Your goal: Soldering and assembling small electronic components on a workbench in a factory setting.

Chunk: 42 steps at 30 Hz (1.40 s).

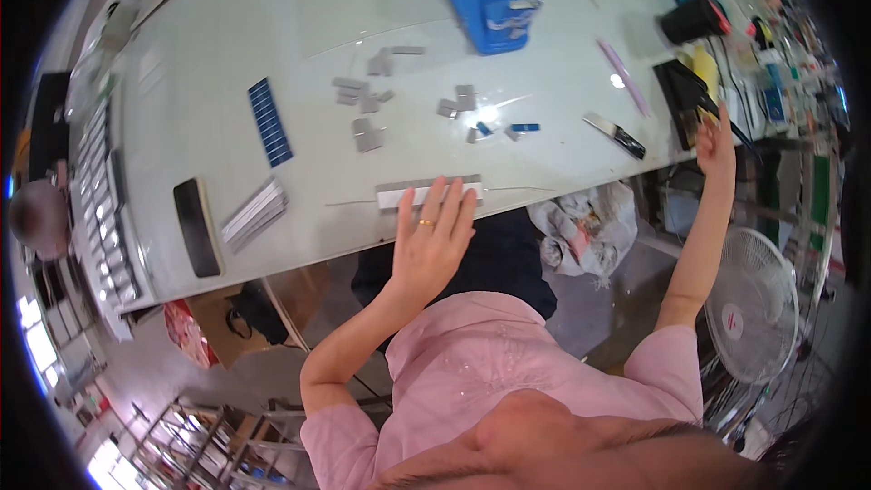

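Observation:
My left hand lies with fingers stretched out and slightly apart over a grey and white strip near the table's front edge. A thin wire runs out from each end of the strip. Out at the right, my right hand is beside a black box-like thing and a yellow object. Its fingers are curled together, and what they hold is too small to make out. In front of my left hand are several small grey plates and small blue pieces.
A blue tape dispenser stands at the back. A utility knife and a purple stick lie to the right. Leftward are a blue gridded strip, grey strips and a phone. A fan stands at the right.

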Each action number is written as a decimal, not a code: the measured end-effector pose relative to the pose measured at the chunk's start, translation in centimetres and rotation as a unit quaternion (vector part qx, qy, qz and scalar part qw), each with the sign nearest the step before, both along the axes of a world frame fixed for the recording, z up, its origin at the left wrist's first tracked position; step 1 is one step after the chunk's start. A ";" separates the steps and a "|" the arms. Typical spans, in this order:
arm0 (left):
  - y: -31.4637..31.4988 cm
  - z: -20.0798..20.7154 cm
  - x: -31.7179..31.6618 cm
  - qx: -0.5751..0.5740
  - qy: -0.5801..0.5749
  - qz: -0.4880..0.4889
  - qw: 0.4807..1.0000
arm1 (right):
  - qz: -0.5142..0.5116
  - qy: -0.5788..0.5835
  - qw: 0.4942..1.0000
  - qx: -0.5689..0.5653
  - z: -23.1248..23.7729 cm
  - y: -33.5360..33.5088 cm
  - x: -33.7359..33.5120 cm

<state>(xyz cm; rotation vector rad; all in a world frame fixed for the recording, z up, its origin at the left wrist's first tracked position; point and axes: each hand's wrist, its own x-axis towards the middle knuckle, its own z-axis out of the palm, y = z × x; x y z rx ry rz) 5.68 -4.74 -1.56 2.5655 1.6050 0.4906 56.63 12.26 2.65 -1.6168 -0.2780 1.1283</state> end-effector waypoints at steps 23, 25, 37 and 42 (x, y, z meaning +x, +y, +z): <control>-2.8 -0.6 1.4 0.040 -0.032 0.002 0.999 | 0.663 -0.458 0.402 0.436 -1.9 -4.4 -35.1; -2.7 -0.5 1.4 0.049 -0.038 0.001 0.998 | 0.639 -0.489 0.409 0.430 -1.7 -4.4 -34.1; -1.5 1.5 -1.9 0.005 -0.048 0.004 0.999 | 0.577 -0.517 0.480 0.413 -2.5 -5.7 -32.3; -1.7 2.9 -4.2 -0.010 0.019 0.075 0.997 | 0.574 -0.523 0.485 0.403 -2.2 -8.7 -33.9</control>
